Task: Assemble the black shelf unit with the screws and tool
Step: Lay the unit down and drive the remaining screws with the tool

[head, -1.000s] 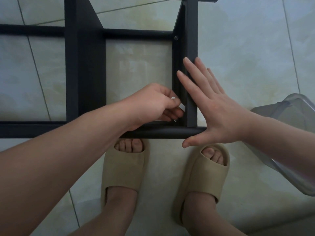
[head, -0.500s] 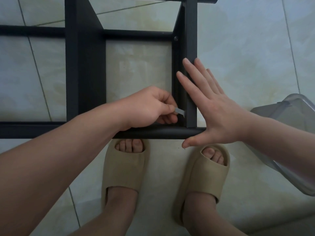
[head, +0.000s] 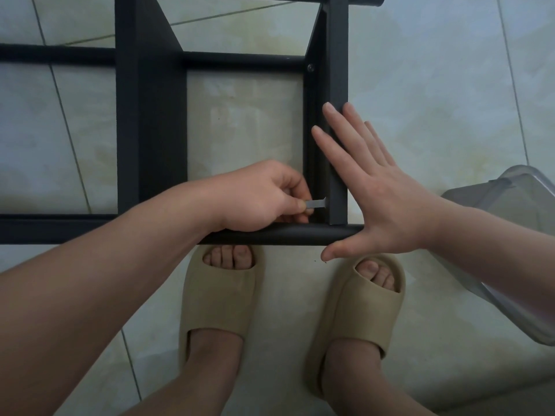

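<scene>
The black shelf unit (head: 150, 130) stands on the tiled floor, seen from above, with a round black tube (head: 288, 234) along its near edge. My left hand (head: 264, 196) pinches a small grey metal tool (head: 316, 203) whose tip points into the inner face of the right upright panel (head: 338, 70), just above the tube. My right hand (head: 372, 190) lies flat with straight, spread fingers against the outer side of that panel, thumb by the tube's end. A fitted screw head (head: 310, 66) shows at the far joint. The screw at the tool's tip is hidden.
My two feet in beige slippers (head: 219, 298) stand just under the near tube. A clear plastic container (head: 510, 235) sits on the floor at the right, partly behind my right forearm. Pale floor tiles surround the frame.
My left hand has turned slightly, swinging the tool's handle outward so more of the grey tool shows. My right hand and the shelf unit have stayed where they were.
</scene>
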A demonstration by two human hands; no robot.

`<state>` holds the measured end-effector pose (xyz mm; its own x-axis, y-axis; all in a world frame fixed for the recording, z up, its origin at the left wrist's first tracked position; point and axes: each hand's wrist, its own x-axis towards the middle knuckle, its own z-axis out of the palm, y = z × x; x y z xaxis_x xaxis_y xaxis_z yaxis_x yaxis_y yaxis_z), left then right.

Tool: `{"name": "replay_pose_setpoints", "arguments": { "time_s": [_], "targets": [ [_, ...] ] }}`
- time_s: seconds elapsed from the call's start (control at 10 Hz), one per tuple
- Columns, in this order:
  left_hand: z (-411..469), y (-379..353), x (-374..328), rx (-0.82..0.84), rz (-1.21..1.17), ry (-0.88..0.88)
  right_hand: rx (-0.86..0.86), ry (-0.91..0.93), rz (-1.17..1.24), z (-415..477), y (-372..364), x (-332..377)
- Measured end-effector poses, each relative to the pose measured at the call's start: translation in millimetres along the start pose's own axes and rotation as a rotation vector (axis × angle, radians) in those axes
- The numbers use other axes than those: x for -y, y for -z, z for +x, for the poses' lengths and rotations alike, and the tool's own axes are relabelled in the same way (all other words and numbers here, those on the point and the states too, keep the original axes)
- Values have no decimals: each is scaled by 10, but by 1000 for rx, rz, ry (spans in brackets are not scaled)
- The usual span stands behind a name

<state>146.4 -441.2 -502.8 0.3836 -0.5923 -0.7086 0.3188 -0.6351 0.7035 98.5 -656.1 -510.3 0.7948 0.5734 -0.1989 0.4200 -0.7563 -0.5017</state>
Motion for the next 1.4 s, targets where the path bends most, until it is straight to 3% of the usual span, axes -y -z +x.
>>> {"name": "replay_pose_setpoints", "arguments": {
  "time_s": [0.4, 0.6, 0.7, 0.8, 1.0, 1.1, 1.3, 1.4],
  "targets": [
    [14, -19, -35, 54, 165, 26, 12, 3, -12, -2, 10, -1],
    [-75, 79, -10, -97, 523, 82, 114, -22, -81, -10, 106, 40],
    [-203, 228, -45, -180, 588, 147, 200, -65, -44, -30, 280, 92],
    [-323, 413, -212, -328, 602, 119, 216, -155, 30, 37, 532, 132],
    [-310, 1039, -754, -721, 630, -87, 62, -380, -14, 569, 1112, 36],
    [-108, 1331, -953, -791, 682, -77, 7, -438, -39, 920, 1289, -67],
    [372, 1697, -899, -719, 681, 64, 118, -542, -68, 1370, 1218, -391],
    [472, 1794, -804, -689, 684, 106, 68, -516, -109, 1414, 1170, -460]
  ]
}}
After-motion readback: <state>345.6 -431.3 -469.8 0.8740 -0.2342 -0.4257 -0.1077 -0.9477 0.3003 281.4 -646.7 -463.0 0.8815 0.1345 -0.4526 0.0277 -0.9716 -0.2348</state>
